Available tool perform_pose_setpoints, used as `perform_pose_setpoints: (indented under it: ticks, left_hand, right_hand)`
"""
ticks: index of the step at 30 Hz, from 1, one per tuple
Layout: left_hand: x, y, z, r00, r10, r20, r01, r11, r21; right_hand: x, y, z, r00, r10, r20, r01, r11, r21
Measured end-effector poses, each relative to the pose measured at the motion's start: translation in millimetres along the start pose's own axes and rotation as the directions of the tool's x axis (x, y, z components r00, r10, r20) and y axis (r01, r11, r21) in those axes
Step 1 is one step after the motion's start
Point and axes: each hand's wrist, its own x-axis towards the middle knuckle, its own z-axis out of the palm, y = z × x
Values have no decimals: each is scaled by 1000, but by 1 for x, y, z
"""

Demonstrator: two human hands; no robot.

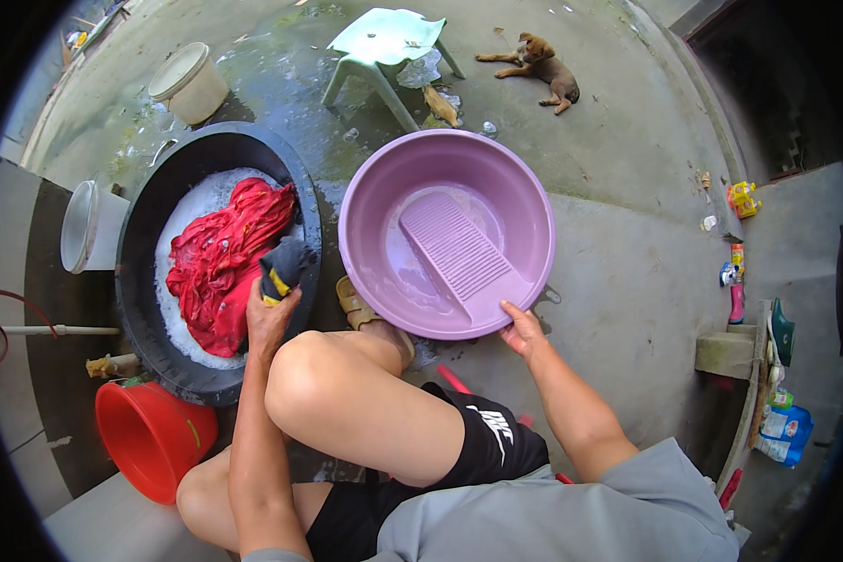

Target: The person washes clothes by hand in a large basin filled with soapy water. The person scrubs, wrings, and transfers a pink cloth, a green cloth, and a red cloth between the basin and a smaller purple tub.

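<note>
My left hand (272,309) grips a bunched dark grey cloth with yellow patches (284,267) over the near right side of a large black tub (308,211). Wet red fabric (221,246) lies heaped on white suds (175,288) in that tub. To its right, a purple plastic basin (446,147) with a ribbed washboard (456,246) moulded inside is tilted towards me. My right hand (523,327) holds the basin's near right rim, thumb on top and fingers underneath. No cloth lies in the basin.
A red bucket (147,435) lies tipped near my left knee. Two white buckets (190,84) stand beyond and left of the tub. A pale green plastic stool (386,42) is ahead, and a brown puppy (544,70) lies on the concrete. Bottles and a ledge (727,355) are at right.
</note>
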Motion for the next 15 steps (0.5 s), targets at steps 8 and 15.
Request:
perform_pose_setpoints:
  ticks: [8, 15]
  left_hand:
    - [-1, 82, 12, 934, -143, 327, 148, 989, 10]
    - [14, 171, 17, 649, 27, 760, 61, 994, -88]
  right_hand:
    - [-2, 14, -4, 993, 59, -104, -102, 875, -473]
    - [7, 22, -20, 994, -58, -89, -8, 794, -608]
